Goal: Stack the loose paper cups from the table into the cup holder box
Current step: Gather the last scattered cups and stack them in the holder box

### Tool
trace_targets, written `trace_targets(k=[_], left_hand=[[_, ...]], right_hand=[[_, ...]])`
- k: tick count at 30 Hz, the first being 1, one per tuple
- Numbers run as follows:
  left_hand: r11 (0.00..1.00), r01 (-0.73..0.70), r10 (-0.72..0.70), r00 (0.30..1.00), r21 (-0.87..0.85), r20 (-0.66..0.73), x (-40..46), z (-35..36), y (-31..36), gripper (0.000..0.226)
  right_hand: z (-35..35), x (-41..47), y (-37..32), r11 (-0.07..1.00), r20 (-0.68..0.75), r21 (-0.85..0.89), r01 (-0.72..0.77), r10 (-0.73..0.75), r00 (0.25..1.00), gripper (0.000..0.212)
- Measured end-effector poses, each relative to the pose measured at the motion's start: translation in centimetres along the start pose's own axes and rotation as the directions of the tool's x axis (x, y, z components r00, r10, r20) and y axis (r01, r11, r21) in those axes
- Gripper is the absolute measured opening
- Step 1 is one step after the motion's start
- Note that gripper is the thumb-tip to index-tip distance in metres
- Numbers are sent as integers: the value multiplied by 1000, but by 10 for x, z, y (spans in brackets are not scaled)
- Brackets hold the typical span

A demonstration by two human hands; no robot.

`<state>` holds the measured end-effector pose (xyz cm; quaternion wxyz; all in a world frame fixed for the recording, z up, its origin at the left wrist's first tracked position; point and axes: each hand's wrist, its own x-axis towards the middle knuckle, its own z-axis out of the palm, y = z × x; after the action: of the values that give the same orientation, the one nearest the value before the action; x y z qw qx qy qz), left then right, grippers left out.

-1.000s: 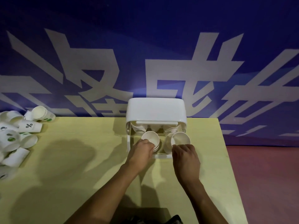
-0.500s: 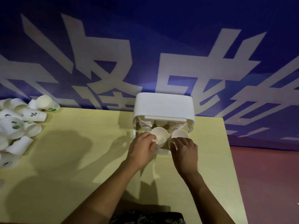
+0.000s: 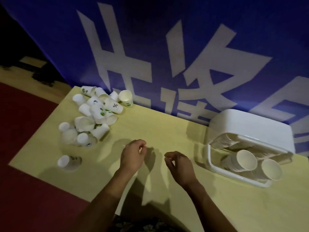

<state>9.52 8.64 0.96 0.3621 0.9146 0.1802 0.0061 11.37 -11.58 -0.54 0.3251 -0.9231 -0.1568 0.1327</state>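
Both hands hover over the middle of the yellow table (image 3: 167, 131), holding nothing. Left hand (image 3: 133, 155) has fingers loosely curled, thumb and fingertips close together, nothing between them. Right hand (image 3: 179, 164) is the same: loose curl, narrow gap, nothing gripped. The 2 hands are near each other but apart, bare forearms running back to the near edge.

Cup holder box (image 3: 247, 144) sits at the right side of the table, white, lying so its open front faces the near side. Inside it are stacks of nested cups on their sides; 2 stacks show open mouths toward the near edge, the left stack (image 3: 246, 159) and the right stack (image 3: 271, 169), touching or just beside each other. More stacked rims sit deeper in the box, count unclear.

Pile of loose paper cups (image 3: 95, 114) is at the far left corner of the table, white with green marks, most tipped over and touching one another. 1 single cup (image 3: 68, 162) lies apart from the pile, near the left edge, on its side.

Behind the table hangs a blue banner (image 3: 167, 47) with large white characters. Red floor (image 3: 25, 123) shows on the left.
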Motion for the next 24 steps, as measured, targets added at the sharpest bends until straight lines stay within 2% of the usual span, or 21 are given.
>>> trace_targets(k=[8,13,16,19,24], left_hand=[[989,127,-121,989,71,-90,67,-109,-135,16],[975,204,-192,972,89,-133,110,-149,-183,31],[960,232,-221,972,157,-80,138,-160,-201,42],[961,211,-213,977,176,-6,161,-162,-211,44],[965,187,-198,979,185,46,187,-163,-222,22]], right_hand=[[104,64,-111,984,143,123,-130,112,983,20],[143,110,-159,965,183,147,-216,188,965,21],[153,148,-186,967,175,140,-213,187,967,28],[160,193,-208,975,182,101,-199,178,967,38],[177,262,-229,997,209,-53,-60,69,975,63]])
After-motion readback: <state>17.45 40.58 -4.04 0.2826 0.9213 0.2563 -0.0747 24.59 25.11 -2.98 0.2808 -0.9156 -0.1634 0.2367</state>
